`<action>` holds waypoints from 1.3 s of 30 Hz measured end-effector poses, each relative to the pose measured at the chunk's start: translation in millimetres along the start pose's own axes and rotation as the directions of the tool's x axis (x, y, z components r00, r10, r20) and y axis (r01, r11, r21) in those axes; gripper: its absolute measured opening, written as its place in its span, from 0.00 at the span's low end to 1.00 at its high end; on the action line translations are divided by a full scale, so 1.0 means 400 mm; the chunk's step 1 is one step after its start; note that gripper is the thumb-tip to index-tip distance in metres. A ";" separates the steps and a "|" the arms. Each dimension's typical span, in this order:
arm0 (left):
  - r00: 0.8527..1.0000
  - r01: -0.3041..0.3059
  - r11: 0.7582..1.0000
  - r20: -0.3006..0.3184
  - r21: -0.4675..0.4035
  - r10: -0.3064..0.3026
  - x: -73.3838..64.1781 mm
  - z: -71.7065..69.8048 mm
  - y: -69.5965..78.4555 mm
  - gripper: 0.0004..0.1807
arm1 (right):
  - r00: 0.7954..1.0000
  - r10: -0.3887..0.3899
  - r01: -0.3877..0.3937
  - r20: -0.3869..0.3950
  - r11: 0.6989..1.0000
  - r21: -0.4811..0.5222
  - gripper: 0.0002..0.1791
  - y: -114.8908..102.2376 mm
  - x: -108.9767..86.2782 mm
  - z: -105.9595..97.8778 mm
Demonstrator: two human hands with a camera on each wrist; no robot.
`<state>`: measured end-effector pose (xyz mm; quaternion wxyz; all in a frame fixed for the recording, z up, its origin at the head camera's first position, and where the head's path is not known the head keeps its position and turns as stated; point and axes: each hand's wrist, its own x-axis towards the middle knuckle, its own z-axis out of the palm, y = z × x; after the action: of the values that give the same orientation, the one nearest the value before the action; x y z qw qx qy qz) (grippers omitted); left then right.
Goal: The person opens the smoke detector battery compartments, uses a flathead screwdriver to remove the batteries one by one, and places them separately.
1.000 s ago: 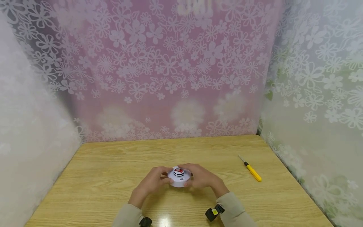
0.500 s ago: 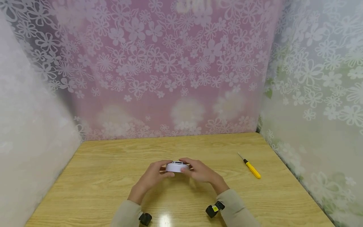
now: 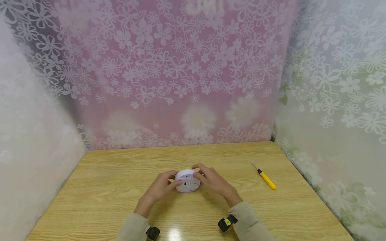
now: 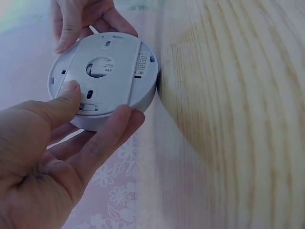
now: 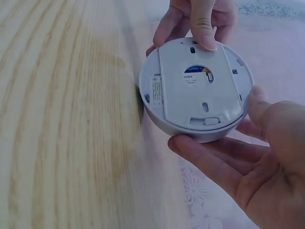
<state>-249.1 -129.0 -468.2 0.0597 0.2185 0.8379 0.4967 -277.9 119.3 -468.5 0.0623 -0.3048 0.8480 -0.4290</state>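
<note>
A round white smoke detector (image 3: 187,186) is held between both hands over the middle of the table, its back turned toward the head camera. The left hand (image 3: 161,186) grips its left edge, thumb on the back plate and fingers round the rim. On the opposite edge the right hand (image 3: 214,181) holds it, thumb against the rim. Both wrist views show the flat mounting plate (image 4: 125,71) on the detector's back, with a round centre hole, slots and a small printed label (image 5: 156,90). Its domed front is hidden.
A screwdriver (image 3: 266,180) with a yellow handle lies on the right of the wooden table (image 3: 120,187), its tip pointing away. A pink flowered curtain (image 3: 181,83) hangs behind the table, with pale flowered sheets at both sides.
Both hands have tipped the smoke detector over, from its red-marked front facing up, through edge-on, to its back showing. The screwdriver lies where it was.
</note>
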 end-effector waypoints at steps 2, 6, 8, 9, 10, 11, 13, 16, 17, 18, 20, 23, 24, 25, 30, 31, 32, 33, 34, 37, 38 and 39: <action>1.000 0.015 1.000 0.000 0.012 -0.015 0.000 -0.001 -0.001 0.20 | 1.000 0.002 -0.002 -0.010 1.000 0.002 0.17 0.002 0.000 -0.002; 1.000 0.025 0.999 0.001 0.036 -0.025 -0.001 -0.004 0.000 0.23 | 1.000 0.021 -0.022 -0.023 1.000 -0.012 0.16 0.004 -0.001 -0.002; 1.000 0.025 0.999 -0.003 0.044 -0.024 -0.002 -0.005 0.001 0.24 | 0.999 0.031 -0.032 -0.032 0.999 -0.037 0.16 0.002 -0.001 -0.002; 1.000 0.022 0.999 -0.003 0.046 -0.021 -0.002 -0.005 0.000 0.25 | 0.999 0.034 -0.036 -0.039 0.998 -0.051 0.16 0.002 -0.001 -0.001; 1.000 0.017 0.999 -0.002 0.048 -0.017 -0.002 -0.005 0.000 0.25 | 0.998 0.035 -0.038 -0.047 0.997 -0.062 0.16 0.001 -0.001 -0.001; 1.000 0.018 0.999 0.000 0.046 -0.018 -0.002 -0.005 0.000 0.25 | 0.998 0.033 -0.037 -0.057 0.996 -0.076 0.16 0.001 -0.001 0.000; 1.000 0.012 0.999 0.007 0.037 -0.012 -0.002 -0.003 -0.001 0.25 | 0.997 0.032 -0.040 -0.076 0.993 -0.107 0.16 -0.001 -0.001 0.002; 1.000 0.018 1.000 0.014 0.015 -0.019 -0.002 -0.001 -0.002 0.25 | 0.995 0.037 -0.048 -0.091 0.991 -0.126 0.16 -0.003 0.000 0.005; 1.000 0.025 1.000 0.013 0.006 -0.025 -0.002 0.000 -0.003 0.24 | 0.995 0.038 -0.050 -0.088 0.989 -0.137 0.16 -0.003 0.000 0.006; 0.999 0.032 0.999 0.012 0.001 -0.032 -0.003 0.000 -0.003 0.24 | 0.996 0.042 -0.053 -0.077 0.989 -0.140 0.16 -0.003 0.000 0.007; 0.999 0.051 0.999 0.006 -0.002 -0.051 -0.003 0.002 -0.005 0.23 | 0.998 0.048 -0.054 -0.041 0.986 -0.159 0.19 -0.002 0.000 0.009; 0.996 0.089 0.996 0.004 -0.009 -0.089 -0.004 0.004 -0.007 0.23 | 0.998 0.057 -0.050 0.032 0.982 -0.181 0.27 -0.001 -0.001 0.012; 0.995 0.104 0.995 0.004 -0.012 -0.104 -0.004 0.006 -0.009 0.23 | 0.997 0.062 -0.052 0.051 0.982 -0.183 0.29 -0.001 -0.001 0.013; 0.993 0.119 0.993 0.004 -0.014 -0.119 -0.004 0.007 -0.010 0.23 | 0.996 0.069 -0.056 0.064 0.982 -0.183 0.32 -0.001 -0.002 0.014; 0.983 0.185 0.982 0.007 -0.036 -0.185 -0.008 0.014 -0.018 0.23 | 0.992 0.090 -0.075 0.084 0.984 -0.163 0.33 0.000 -0.004 0.016; 0.981 0.193 0.980 0.008 -0.041 -0.193 -0.008 0.015 -0.019 0.24 | 0.992 0.092 -0.078 0.086 0.984 -0.157 0.33 0.000 -0.005 0.016; 0.981 0.196 0.980 0.009 -0.043 -0.196 -0.009 0.017 -0.020 0.24 | 0.991 0.094 -0.080 0.090 0.985 -0.152 0.33 0.001 -0.005 0.016; 0.980 0.199 0.979 0.006 -0.040 -0.199 -0.009 0.018 -0.020 0.24 | 0.991 0.094 -0.080 0.092 0.986 -0.146 0.32 0.003 -0.005 0.016; 0.979 0.204 0.978 0.003 -0.041 -0.204 -0.009 0.019 -0.020 0.24 | 0.990 0.104 -0.089 0.094 0.986 -0.143 0.32 0.004 -0.006 0.016; 0.978 0.209 0.977 -0.007 -0.033 -0.210 -0.007 0.021 -0.018 0.25 | 0.988 0.126 -0.114 0.090 0.985 -0.130 0.31 0.007 -0.006 0.013; 0.978 0.210 0.977 -0.012 -0.030 -0.210 -0.007 0.022 -0.018 0.25 | 0.987 0.133 -0.121 0.090 0.985 -0.126 0.31 0.008 -0.005 0.012; 0.977 0.213 0.977 -0.015 -0.031 -0.214 -0.006 0.023 -0.017 0.25 | 0.986 0.137 -0.126 0.089 0.984 -0.122 0.31 0.009 -0.005 0.011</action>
<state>-246.2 -125.5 -478.8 0.1080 0.1218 0.8496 0.5016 -276.3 119.1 -474.2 0.1141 -0.2716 0.8858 -0.3587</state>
